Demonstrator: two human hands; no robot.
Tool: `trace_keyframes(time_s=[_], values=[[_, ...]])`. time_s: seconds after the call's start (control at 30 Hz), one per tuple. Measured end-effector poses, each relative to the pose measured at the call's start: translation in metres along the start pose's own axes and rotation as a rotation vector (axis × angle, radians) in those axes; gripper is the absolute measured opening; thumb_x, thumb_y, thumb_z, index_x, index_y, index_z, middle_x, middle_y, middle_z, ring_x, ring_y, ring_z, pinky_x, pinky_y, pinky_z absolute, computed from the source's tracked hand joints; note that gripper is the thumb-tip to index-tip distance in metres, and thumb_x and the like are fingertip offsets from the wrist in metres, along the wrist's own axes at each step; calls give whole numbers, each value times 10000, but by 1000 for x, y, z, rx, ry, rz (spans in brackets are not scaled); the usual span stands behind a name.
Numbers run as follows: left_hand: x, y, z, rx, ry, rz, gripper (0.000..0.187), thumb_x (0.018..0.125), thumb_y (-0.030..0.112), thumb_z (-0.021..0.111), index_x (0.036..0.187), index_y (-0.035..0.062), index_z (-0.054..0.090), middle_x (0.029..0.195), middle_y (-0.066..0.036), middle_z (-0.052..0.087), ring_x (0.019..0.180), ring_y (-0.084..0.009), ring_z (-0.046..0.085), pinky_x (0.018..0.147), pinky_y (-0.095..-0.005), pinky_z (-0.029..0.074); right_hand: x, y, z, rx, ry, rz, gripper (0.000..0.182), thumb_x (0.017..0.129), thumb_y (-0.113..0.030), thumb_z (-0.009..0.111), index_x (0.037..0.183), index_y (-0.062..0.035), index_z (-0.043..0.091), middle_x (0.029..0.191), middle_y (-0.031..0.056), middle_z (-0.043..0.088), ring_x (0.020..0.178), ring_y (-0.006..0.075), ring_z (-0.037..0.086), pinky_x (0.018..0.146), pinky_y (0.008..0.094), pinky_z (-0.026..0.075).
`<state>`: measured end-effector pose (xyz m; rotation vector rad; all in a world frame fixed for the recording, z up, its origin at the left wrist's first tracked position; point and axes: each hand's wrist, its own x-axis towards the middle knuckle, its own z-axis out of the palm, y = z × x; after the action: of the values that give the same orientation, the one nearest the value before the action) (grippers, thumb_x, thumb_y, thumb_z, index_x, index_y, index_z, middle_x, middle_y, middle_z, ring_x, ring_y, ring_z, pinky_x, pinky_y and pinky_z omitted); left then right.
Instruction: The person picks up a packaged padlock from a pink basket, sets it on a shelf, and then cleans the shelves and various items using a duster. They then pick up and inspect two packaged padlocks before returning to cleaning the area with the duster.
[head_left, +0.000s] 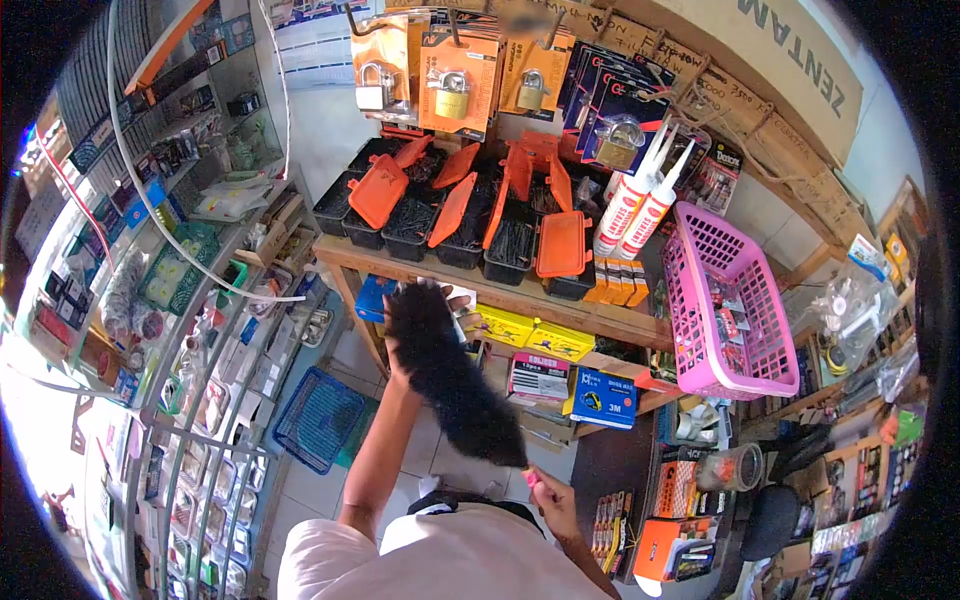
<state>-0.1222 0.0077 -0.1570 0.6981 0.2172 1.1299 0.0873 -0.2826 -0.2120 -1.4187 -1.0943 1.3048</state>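
Observation:
A black feather duster (455, 385) slants from the wooden shelf edge (600, 318) down toward my chest. My right hand (553, 500) is closed around its pink handle (529, 477) near my white shirt. My left hand (397, 352) reaches up to the shelf front and is mostly hidden behind the duster's head. Only some fingertips show at the top, beside a blue box (372, 297) and yellow boxes (530, 335). Whether that hand grips anything is hidden.
Black bins with orange lids (510, 245) line the shelf top under hanging padlocks (452, 90). Sealant tubes (640, 205) and a pink basket (725, 300) stand at the right. A blue basket (320, 420) lies on the floor. Glass display shelving (200, 330) crowds the left.

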Motion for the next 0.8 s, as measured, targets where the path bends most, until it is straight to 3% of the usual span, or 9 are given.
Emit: trace_keyframes(time_s=[0.07, 0.13, 0.2, 0.37, 0.43, 0.53, 0.6, 0.73, 0.8], values=[[-10, 21, 44, -395, 160, 40, 807, 928, 681, 235, 1394, 39, 382, 1398, -198, 448, 1258, -400, 455, 1069, -533, 344, 0, 10, 0, 150, 88, 54, 387, 979, -218, 555, 1298, 0, 551, 997, -23, 640, 682, 28, 450, 608, 199, 396], [-3, 11, 13, -961, 92, -89, 679, 944, 556, 380, 1389, 43, 394, 1333, -214, 504, 1145, -420, 547, 975, -586, 430, -1, -4, 2, 66, 25, 34, 386, 979, -223, 554, 1297, -3, 554, 996, -27, 637, 669, 27, 432, 597, 195, 383], [8, -11, -27, -332, -183, 47, 668, 952, 553, 360, 1408, 66, 387, 1344, -192, 504, 1110, -406, 575, 958, -580, 442, -1, -10, 3, -16, -31, 15, 386, 980, -228, 553, 1296, -6, 558, 994, -32, 634, 656, 26, 414, 586, 192, 370], [-7, 17, 44, -363, 345, -21, 770, 918, 637, 342, 1388, 31, 403, 1272, -181, 560, 1050, -360, 607, 913, -556, 474, -2, -2, -2, 37, -36, 89, 388, 984, -245, 548, 1299, -20, 561, 994, -32, 625, 664, 35, 407, 596, 201, 366], [-8, 14, 31, -270, 26, 14, 805, 896, 683, 348, 1350, 25, 444, 1272, -183, 559, 1040, -360, 609, 907, -528, 481, -2, -6, 2, 61, 23, 27, 384, 984, -246, 547, 1296, -22, 565, 1025, -19, 633, 705, 41, 441, 631, 205, 391], [-8, 21, 58, -537, 324, -4, 785, 895, 685, 361, 1356, 55, 445, 1247, -177, 573, 981, -369, 615, 846, -536, 501, -3, 1, -1, 72, 50, 29, 378, 985, -241, 545, 1294, -24, 566, 1089, 11, 645, 817, 57, 508, 726, 215, 433], [-6, 13, 52, -303, 370, 70, 727, 918, 650, 357, 1374, 88, 434, 1243, -151, 580, 984, -355, 614, 858, -527, 499, -3, 4, -3, 60, 10, 90, 376, 985, -234, 544, 1296, -23, 563, 1123, 29, 649, 888, 67, 540, 786, 220, 449], [-7, 6, 37, -224, -90, 112, 672, 940, 600, 360, 1376, 94, 431, 1198, -141, 593, 997, -324, 610, 867, -495, 510, -5, 2, 2, 64, 54, -22, 372, 979, -216, 554, 1293, -17, 561, 1126, 47, 659, 1002, 94, 560, 881, 231, 435], [-1, 5, 41, -272, 299, 151, 646, 954, 569, 352, 1385, 93, 420, 1187, -149, 589, 989, -327, 611, 841, -506, 524, -4, 0, 0, 109, 49, -21, 375, 977, -213, 558, 1296, -18, 558, 1112, 46, 664, 1001, 96, 564, 886, 233, 436]])
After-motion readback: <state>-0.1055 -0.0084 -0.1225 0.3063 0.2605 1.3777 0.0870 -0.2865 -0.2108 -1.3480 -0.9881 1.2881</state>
